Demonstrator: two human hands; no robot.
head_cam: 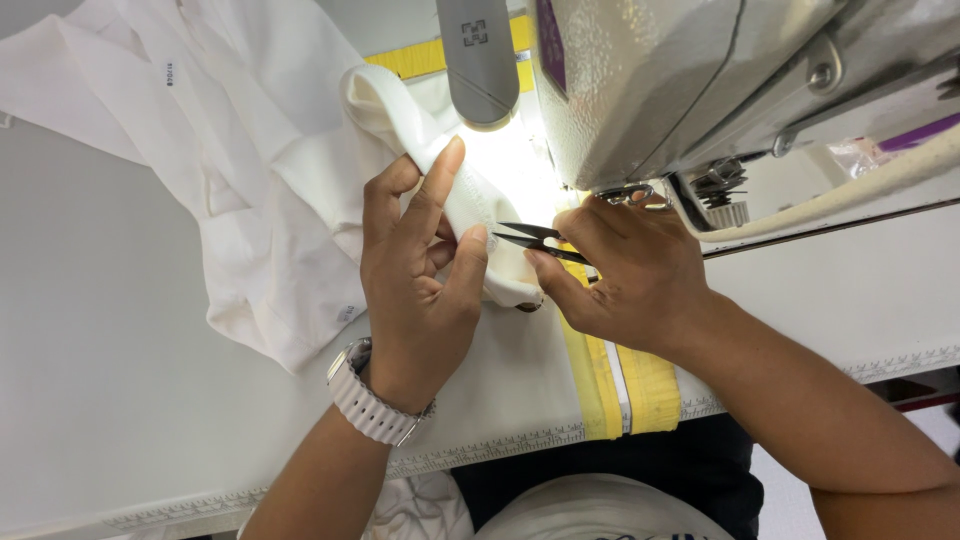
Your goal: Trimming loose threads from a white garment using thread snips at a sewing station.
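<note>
While most of the white garment (230, 150) spreads across the upper left of the frame, its folded edge runs toward the centre, where the left hand (420, 280) pinches it between thumb and forefinger, the other fingers curled and partly hiding the hem. A white watch (370, 395) bands that wrist. Just right of centre, the right hand (630, 275) closes around small black thread snips (535, 240); only the parted blades show, the handle buried in the palm. At upper right the sewing machine (680, 80) is cut off, glare washing out the needle area.
</note>
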